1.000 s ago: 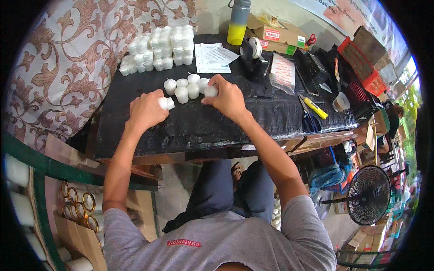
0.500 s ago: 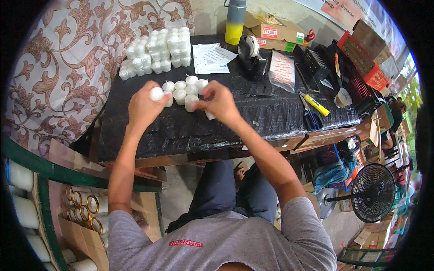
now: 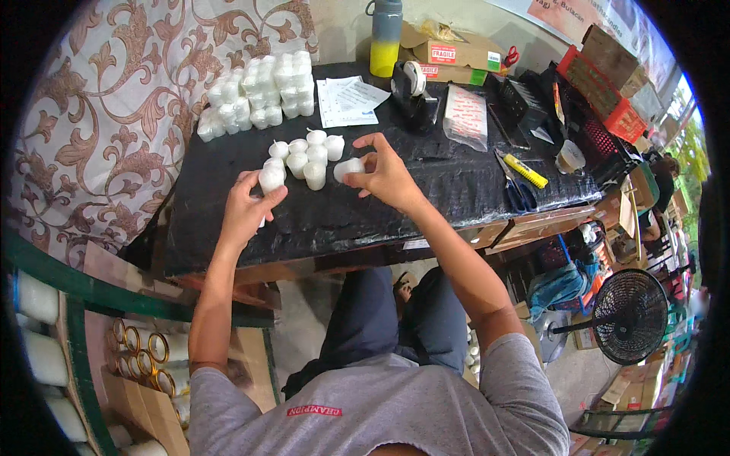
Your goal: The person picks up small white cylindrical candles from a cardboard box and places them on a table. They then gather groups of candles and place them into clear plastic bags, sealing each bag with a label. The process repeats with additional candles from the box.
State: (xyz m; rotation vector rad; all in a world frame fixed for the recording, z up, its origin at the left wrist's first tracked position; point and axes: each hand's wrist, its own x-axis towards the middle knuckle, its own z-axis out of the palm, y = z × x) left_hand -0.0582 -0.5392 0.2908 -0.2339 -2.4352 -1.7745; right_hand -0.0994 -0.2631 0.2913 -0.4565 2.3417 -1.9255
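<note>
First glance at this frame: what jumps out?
Both hands, each holding a small white candle over the black-covered table: the left hand grips one upright, the right hand holds one on its side. Between them stands a cluster of loose white candles, with wrapped packs of white candles stacked at the far left corner. A yellow-handled cutter lies to the right.

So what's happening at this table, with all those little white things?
A person sits at a black-covered table handling small white candles. The left hand holds one candle upright, and the right hand holds another on its side. Between the hands, a small loose cluster of candles stands on the table. Farther back sits a bigger batch of wrapped candles, with papers, a tape dispenser and a yellow utility knife off to the right.
</note>
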